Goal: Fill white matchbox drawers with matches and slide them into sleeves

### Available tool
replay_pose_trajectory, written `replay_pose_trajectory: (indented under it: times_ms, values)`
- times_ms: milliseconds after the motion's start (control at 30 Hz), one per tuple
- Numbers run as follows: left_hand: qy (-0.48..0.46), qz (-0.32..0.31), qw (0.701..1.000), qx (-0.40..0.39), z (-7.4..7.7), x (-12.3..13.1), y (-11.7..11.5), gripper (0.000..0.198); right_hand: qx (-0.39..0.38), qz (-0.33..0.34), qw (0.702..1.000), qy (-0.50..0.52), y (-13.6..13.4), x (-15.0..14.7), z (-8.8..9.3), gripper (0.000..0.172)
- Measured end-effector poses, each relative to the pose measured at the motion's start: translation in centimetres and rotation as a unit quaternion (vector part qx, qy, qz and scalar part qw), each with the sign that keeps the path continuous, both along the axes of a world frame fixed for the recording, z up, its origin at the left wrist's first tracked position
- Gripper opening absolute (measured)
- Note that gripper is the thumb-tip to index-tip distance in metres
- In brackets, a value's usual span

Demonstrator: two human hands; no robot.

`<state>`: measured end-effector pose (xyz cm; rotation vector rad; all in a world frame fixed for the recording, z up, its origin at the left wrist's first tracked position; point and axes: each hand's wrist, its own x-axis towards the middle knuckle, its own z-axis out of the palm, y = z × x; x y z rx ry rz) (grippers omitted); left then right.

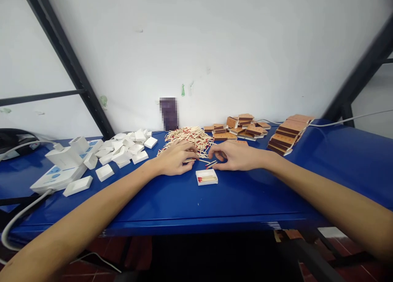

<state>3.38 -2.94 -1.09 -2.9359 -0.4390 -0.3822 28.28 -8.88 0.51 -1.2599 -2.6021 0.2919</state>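
A heap of red-tipped matches (188, 135) lies on the blue table in front of my hands. My left hand (176, 157) rests at its near edge, fingers curled, with a few matches (188, 161) between thumb and fingertips. Across from it, my right hand (233, 155) is bent over the table, thumb and forefinger apart. A few loose matches (211, 164) are by its thumb tip; whether they touch it is hard to see. Just nearer to me sits a white matchbox tray (206, 183), open side up, with several matches lying in it, red heads to the left.
White matchbox trays (123, 147) are piled at left, beside a white power strip (58, 179) with plugged-in adapters. Brown matchbox sleeves (242, 128) lie heaped at back right, and a slanting row of sleeves (290, 133) stands farther right. A white cable (346, 120) runs along the wall.
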Motion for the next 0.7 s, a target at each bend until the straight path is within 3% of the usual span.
replay_pose_trajectory:
  times_ms: [200, 433, 700]
  values:
    - [0.016, -0.006, 1.0, -0.008, 0.5, 0.0, -0.2, 0.03, -0.015, 0.01, 1.0, 0.009, 0.3, -0.2, -0.6, 0.036]
    - [0.027, -0.004, 0.999, -0.029, 0.7, -0.1, -0.4, 0.03, 0.005, 0.002, 1.0, 0.016, 0.4, -0.6, -1.0, 0.025]
    - [0.032, -0.007, 0.999, 0.002, 0.8, 0.0, -0.7, 0.031, 0.027, -0.022, 0.999, 0.015, 0.4, -0.5, -1.0, 0.027]
